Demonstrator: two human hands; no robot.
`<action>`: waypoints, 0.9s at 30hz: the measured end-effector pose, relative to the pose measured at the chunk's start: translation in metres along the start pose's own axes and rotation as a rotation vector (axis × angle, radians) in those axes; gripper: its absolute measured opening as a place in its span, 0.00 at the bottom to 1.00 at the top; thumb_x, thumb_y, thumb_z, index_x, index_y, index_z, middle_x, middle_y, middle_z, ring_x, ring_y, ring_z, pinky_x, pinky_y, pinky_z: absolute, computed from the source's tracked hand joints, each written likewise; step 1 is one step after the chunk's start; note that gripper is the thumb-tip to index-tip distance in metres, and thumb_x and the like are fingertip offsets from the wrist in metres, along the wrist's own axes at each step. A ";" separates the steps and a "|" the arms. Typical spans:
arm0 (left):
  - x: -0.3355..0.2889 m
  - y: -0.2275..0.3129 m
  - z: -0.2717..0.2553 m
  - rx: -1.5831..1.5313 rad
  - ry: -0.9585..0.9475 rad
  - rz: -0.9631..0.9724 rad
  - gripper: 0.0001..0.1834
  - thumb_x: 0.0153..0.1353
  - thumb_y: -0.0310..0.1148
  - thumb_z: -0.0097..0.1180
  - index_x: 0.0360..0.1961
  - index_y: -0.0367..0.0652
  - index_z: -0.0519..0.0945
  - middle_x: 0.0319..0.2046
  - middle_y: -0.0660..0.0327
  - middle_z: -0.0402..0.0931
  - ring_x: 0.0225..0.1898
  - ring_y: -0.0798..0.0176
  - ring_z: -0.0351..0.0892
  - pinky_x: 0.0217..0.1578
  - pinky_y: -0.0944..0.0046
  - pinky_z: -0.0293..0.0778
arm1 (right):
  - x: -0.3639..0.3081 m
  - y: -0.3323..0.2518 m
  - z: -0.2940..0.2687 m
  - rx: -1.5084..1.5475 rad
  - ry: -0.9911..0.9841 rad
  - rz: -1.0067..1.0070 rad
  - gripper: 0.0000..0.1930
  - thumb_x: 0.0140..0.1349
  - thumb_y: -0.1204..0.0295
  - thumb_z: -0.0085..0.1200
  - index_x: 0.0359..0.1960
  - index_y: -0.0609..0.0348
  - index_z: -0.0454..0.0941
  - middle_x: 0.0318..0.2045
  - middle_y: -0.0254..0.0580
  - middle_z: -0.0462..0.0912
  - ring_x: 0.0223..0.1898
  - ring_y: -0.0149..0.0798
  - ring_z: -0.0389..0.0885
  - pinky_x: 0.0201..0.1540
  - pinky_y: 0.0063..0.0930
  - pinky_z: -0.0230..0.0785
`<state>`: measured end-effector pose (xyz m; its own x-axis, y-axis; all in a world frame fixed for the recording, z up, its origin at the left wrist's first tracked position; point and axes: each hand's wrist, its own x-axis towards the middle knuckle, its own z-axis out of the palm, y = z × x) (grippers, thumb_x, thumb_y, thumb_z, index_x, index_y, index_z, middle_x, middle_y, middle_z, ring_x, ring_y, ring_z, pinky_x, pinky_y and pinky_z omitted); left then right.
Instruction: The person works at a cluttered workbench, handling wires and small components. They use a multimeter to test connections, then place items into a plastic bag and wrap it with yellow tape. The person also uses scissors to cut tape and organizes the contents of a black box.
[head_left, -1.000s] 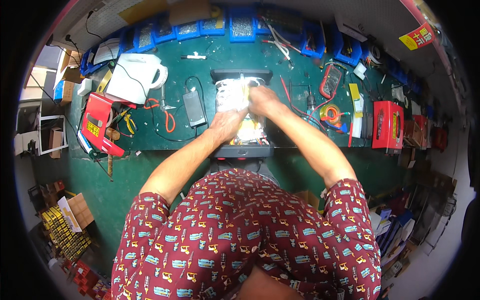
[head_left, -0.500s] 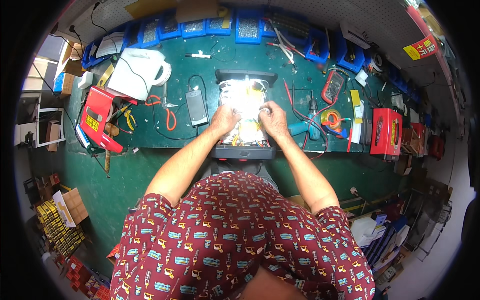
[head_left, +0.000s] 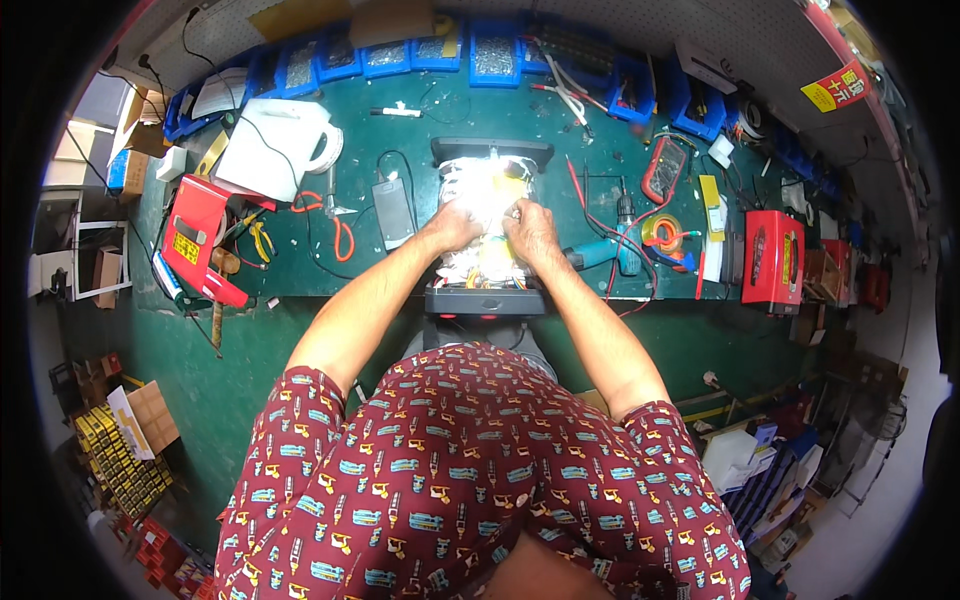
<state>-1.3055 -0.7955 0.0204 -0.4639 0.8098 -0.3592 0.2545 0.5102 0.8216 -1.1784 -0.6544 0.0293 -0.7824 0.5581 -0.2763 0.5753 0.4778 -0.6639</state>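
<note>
An opened electrical device (head_left: 487,303) with black end panels lies at the near edge of the bench, and coloured wires show near its front panel. Strong glare washes out most of its inside. My left hand (head_left: 457,228) reaches in over its left side with fingers curled together; the fingertips are lost in the glare. Over the right side, my right hand (head_left: 532,232) is closed in a pinch close to the middle. Whatever either hand holds is too bright and small to make out.
Left of the device lie a black power adapter (head_left: 394,212), red-handled scissors (head_left: 343,240) and a red metal cover (head_left: 196,222). To the right are a teal power drill (head_left: 628,250), a multimeter (head_left: 664,170) and a red case (head_left: 771,265). Blue parts bins (head_left: 495,55) line the back.
My right hand has moved left and inward from the device's right side toward its middle. My left hand has shifted slightly to the right. The device stays in place.
</note>
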 end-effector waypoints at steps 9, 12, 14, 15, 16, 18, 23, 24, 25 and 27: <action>0.003 0.004 -0.001 0.353 -0.056 0.096 0.16 0.61 0.38 0.56 0.31 0.32 0.80 0.27 0.42 0.81 0.33 0.45 0.84 0.38 0.49 0.77 | 0.002 -0.007 0.001 -0.040 0.012 0.103 0.13 0.53 0.66 0.64 0.39 0.57 0.84 0.37 0.56 0.85 0.43 0.57 0.83 0.47 0.47 0.75; 0.002 0.003 0.002 0.384 -0.084 -0.018 0.17 0.61 0.40 0.54 0.32 0.31 0.80 0.33 0.38 0.80 0.41 0.39 0.82 0.43 0.45 0.76 | 0.002 -0.005 0.002 -0.026 0.022 0.107 0.13 0.52 0.66 0.64 0.38 0.57 0.84 0.36 0.55 0.85 0.43 0.57 0.84 0.47 0.46 0.76; 0.000 0.004 0.005 0.453 -0.081 -0.050 0.18 0.63 0.41 0.51 0.39 0.35 0.81 0.37 0.42 0.81 0.44 0.42 0.82 0.46 0.47 0.76 | 0.002 -0.004 0.003 -0.017 0.030 0.108 0.13 0.52 0.66 0.63 0.38 0.56 0.84 0.36 0.55 0.85 0.42 0.57 0.84 0.47 0.46 0.76; -0.003 0.005 0.005 0.482 -0.078 -0.074 0.18 0.63 0.41 0.50 0.42 0.37 0.82 0.39 0.44 0.82 0.45 0.43 0.82 0.47 0.48 0.77 | 0.002 -0.004 0.003 -0.014 0.032 0.109 0.13 0.52 0.66 0.63 0.38 0.56 0.85 0.36 0.55 0.85 0.42 0.57 0.84 0.47 0.46 0.76; -0.006 0.005 0.006 0.450 -0.055 -0.062 0.18 0.62 0.41 0.51 0.39 0.35 0.81 0.38 0.42 0.81 0.44 0.42 0.82 0.46 0.47 0.77 | 0.002 -0.004 0.004 -0.010 0.036 0.111 0.13 0.52 0.66 0.63 0.38 0.56 0.85 0.36 0.55 0.85 0.42 0.57 0.84 0.46 0.46 0.76; -0.010 0.009 0.006 0.371 -0.007 -0.042 0.18 0.61 0.40 0.55 0.34 0.31 0.80 0.34 0.38 0.80 0.42 0.39 0.82 0.45 0.45 0.76 | 0.003 -0.004 0.004 -0.025 0.040 0.112 0.13 0.52 0.67 0.62 0.38 0.56 0.85 0.36 0.56 0.85 0.42 0.58 0.84 0.46 0.47 0.76; -0.018 0.019 0.006 0.314 0.026 -0.126 0.19 0.60 0.40 0.56 0.36 0.29 0.80 0.36 0.36 0.80 0.43 0.38 0.81 0.44 0.45 0.76 | 0.002 -0.004 0.004 -0.030 0.039 0.121 0.13 0.52 0.67 0.61 0.39 0.56 0.84 0.37 0.57 0.85 0.42 0.59 0.83 0.46 0.48 0.75; -0.022 0.020 0.009 0.283 0.042 -0.151 0.19 0.60 0.40 0.56 0.37 0.29 0.80 0.36 0.35 0.79 0.43 0.38 0.81 0.44 0.45 0.76 | 0.001 -0.004 0.005 -0.031 0.032 0.127 0.13 0.52 0.67 0.61 0.39 0.56 0.84 0.37 0.57 0.85 0.42 0.59 0.83 0.47 0.48 0.75; -0.025 0.019 0.009 0.282 0.083 -0.147 0.19 0.60 0.40 0.56 0.36 0.29 0.80 0.36 0.35 0.79 0.42 0.38 0.81 0.44 0.45 0.76 | 0.002 -0.004 0.005 -0.025 0.036 0.128 0.13 0.52 0.67 0.61 0.39 0.56 0.84 0.37 0.57 0.85 0.42 0.59 0.83 0.47 0.48 0.75; -0.032 0.015 0.010 0.253 0.160 -0.145 0.19 0.59 0.40 0.56 0.36 0.29 0.80 0.35 0.35 0.79 0.42 0.37 0.81 0.43 0.45 0.76 | 0.001 -0.006 0.006 -0.060 0.083 0.115 0.10 0.51 0.68 0.61 0.34 0.57 0.85 0.33 0.56 0.85 0.39 0.57 0.84 0.44 0.45 0.76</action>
<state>-1.2780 -0.8109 0.0399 -0.6329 0.6782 -0.3735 0.3696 0.6886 0.6239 -1.1841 -0.6603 0.0288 -0.6893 0.6648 -0.2879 0.6752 0.4453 -0.5881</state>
